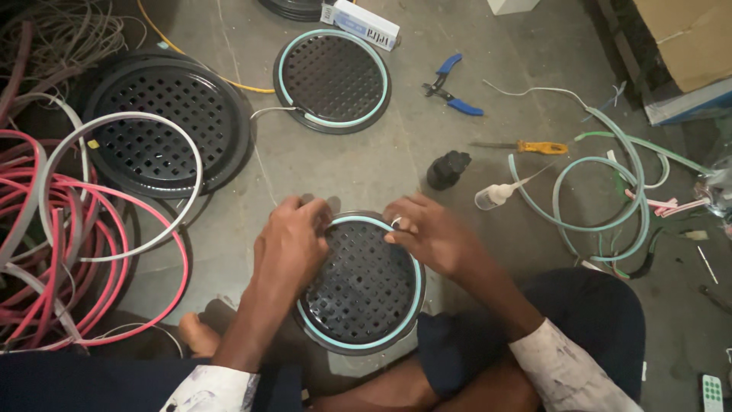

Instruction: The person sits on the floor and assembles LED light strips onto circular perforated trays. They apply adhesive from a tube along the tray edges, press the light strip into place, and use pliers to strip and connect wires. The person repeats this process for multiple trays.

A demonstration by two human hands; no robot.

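the left hand (293, 243) is pressing flat on the upper-left rim of the round black grille (360, 284), fingers curled over the edge at about eleven o'clock, seemingly to pin the pale teal strip (412, 301) into its groove. the right hand (427, 233) is pinching the same strip at about one o'clock, fingertips closed on it where the loop's ends appear to be meeting; both hands are grasping, not open. the grille is lying flat on the concrete floor (358, 164) just ahead of the person's crossed legs, probably placed there so both wrists are bearing down from above.

outward, at twelve o'clock a second grille (332, 80), already ringed with strip, is sitting well apart. at ten o'clock a larger black grille (156, 126) is carrying a loose white loop (122, 187), with red and white coils (53, 259) crowding the nine o'clock side. at two o'clock a black cap (447, 169), a small squeeze bottle (496, 196), a yellow-handled tool (534, 147) and blue pliers (450, 88) are lying near. bare floor is staying open mainly toward twelve o'clock.
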